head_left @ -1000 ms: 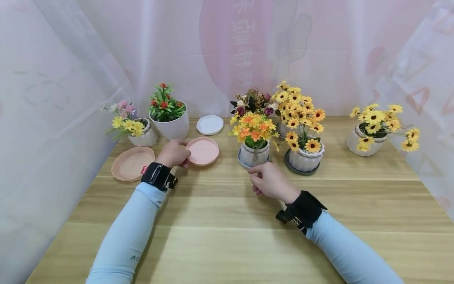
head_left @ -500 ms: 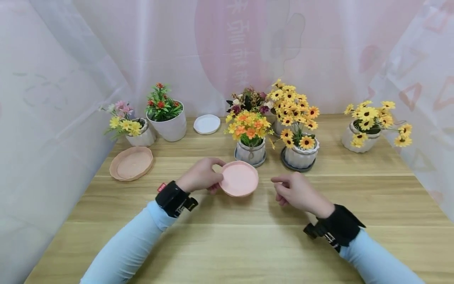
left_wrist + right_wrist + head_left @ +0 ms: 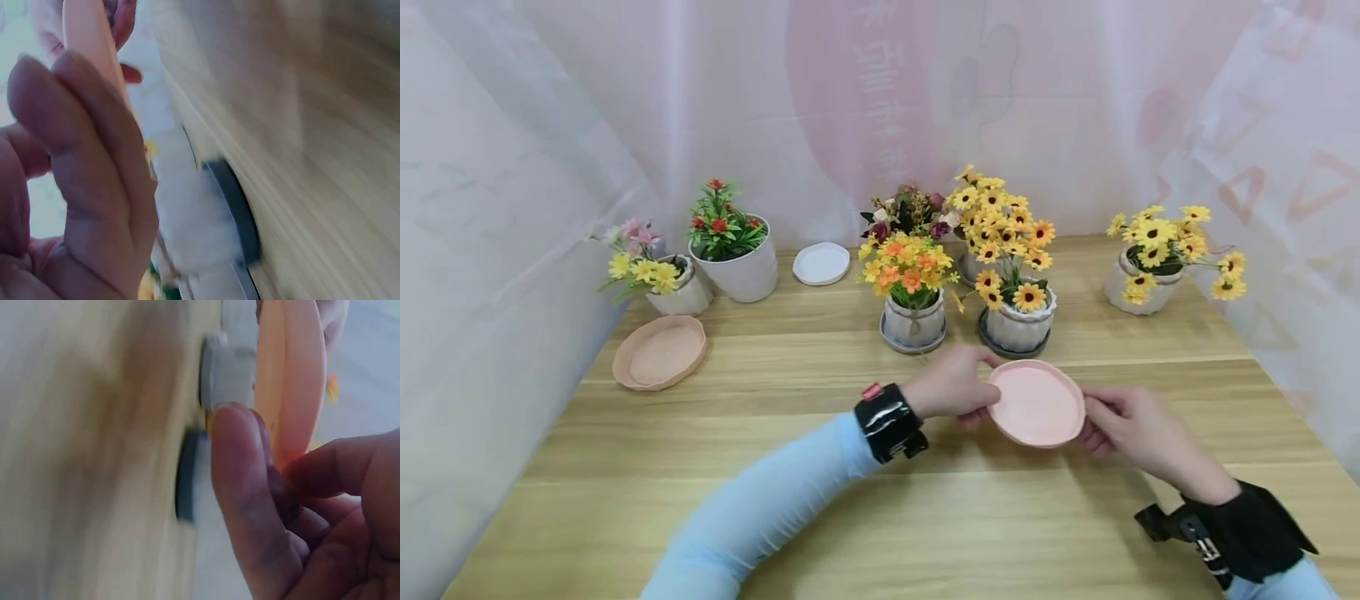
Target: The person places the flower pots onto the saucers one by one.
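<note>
A round pink plant saucer [image 3: 1037, 404] with a low wavy rim is held up off the wooden table. My left hand [image 3: 953, 385] pinches its left edge, thumb on top and fingers underneath. At the opposite edge, my right hand [image 3: 1142, 433] grips the rim between thumb and fingers. The right wrist view shows the saucer [image 3: 294, 375] from the side, its rim at the fingertips [image 3: 234, 434]. Behind the saucer stands a ribbed white pot [image 3: 1017, 327] of yellow daisies on a dark saucer. Left of that pot is a pot [image 3: 913, 321] of orange and yellow flowers on a grey saucer.
A larger peach saucer [image 3: 661, 352] lies on the table [image 3: 820, 533] at left, and a white saucer [image 3: 822, 263] at the back. Potted red flowers [image 3: 736, 258], pink-yellow flowers [image 3: 681, 287], purple flowers [image 3: 910, 208] and yellow daisies [image 3: 1150, 279] stand along the back and sides.
My left hand has carried the pink saucer from beside the red-flower pot rightward and nearer. My right hand has moved right and now holds the saucer's right edge.
</note>
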Available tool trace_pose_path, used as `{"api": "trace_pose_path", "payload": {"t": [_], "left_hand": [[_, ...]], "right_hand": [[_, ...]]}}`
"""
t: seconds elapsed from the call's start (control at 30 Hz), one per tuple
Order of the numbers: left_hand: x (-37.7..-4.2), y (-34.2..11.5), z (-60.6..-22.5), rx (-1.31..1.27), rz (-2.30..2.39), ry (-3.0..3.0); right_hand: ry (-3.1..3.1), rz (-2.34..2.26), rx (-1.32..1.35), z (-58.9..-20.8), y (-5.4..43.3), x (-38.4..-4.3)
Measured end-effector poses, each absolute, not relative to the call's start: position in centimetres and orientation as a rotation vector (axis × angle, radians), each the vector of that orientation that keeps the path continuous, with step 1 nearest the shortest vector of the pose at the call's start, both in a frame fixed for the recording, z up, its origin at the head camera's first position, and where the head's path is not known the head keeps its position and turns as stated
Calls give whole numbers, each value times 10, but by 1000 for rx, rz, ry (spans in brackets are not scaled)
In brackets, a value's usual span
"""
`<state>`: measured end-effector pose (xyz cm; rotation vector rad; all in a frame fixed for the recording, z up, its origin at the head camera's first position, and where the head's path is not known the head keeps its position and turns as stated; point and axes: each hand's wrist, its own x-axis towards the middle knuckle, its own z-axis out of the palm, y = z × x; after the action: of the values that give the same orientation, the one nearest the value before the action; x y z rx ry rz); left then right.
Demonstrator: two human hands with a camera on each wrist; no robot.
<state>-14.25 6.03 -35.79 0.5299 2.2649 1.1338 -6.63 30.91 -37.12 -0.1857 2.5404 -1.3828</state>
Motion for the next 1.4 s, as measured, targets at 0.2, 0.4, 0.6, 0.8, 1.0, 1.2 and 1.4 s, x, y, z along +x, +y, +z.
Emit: {"api": "trace_pose_path", "payload": {"t": [0.2,0.4,0.6,0.8,1.0,1.2,1.4], "left_hand": [[-147,115,-358,423,1226,2262],[-160,162,-368,228,1274,2226],[-178,198,-377,69,1278,2240],[-191,220,-385,-40,1248,2214],[-200,236,-390,-99,1147,2279],[-203,247,-390,-278,1236,2216],[-208,252,-395,-311,1236,2207]], "right_hand": [[2656,-1364,-72,-367,350,-74],[2675,-1316,12,-367,385,-95],[2725,-1233,4,-374,411,-127],[2870,-897,-1,-383,424,-157],[2938,-669,-91,-382,425,-178],[2968,-509,-134,-381,423,-194],[2891,-562,-59,-385,424,-202]]}}
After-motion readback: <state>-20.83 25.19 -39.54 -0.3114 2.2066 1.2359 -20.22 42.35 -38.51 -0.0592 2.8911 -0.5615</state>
